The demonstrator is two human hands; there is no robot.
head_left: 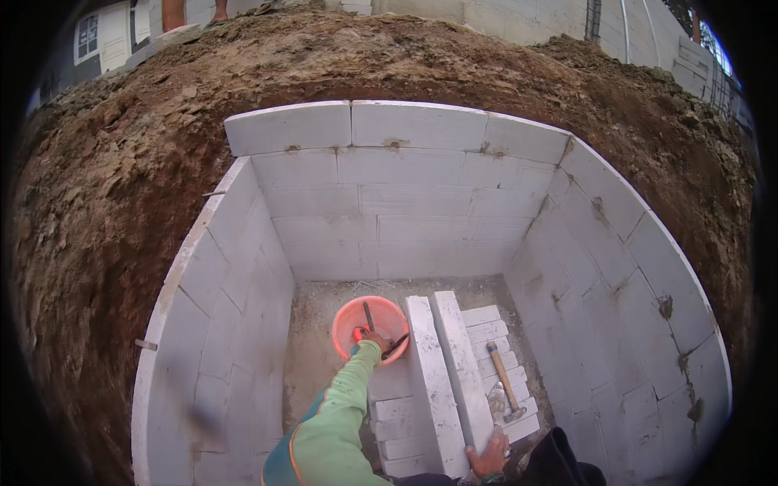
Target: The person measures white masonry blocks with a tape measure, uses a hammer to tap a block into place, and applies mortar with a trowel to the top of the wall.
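My left hand reaches down into an orange plastic bucket, its green-sleeved arm crossing the near rim. Its fingers touch or lie beside a small red object; whether they grip it I cannot tell. Two dark, stick-like handles also stick out of the bucket. Low in the picture, my right hand rests with fingers apart against the near end of a long white block. A second long block stands parallel to its left. Right of them, a hammer with a wooden handle lies on stacked blocks.
Smaller white blocks are stacked under and beside the long ones. White block walls enclose the concrete floor at left, back and right. Brown earth rises behind the walls. A person's bare legs show at the top left.
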